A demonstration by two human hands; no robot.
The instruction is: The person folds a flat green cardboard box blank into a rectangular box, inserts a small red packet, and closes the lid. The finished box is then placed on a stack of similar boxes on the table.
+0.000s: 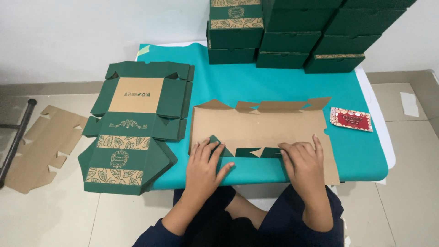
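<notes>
Head view: low table with teal cover [292,87], carrying everything. Beyond the hands, stack of finished green boxes [292,36] at the far edge. Left of the hands, pile of flat green box blanks [132,132] overhanging the table edge, within easy reach. Under both hands, one cardboard blank [260,126], brown side up, near flap folded over showing green. Left hand [206,167] and right hand [304,164] lie flat, fingers spread, gripping nothing, pressing the fold, likely creasing it. Right of the grip, small red card [351,119].
</notes>
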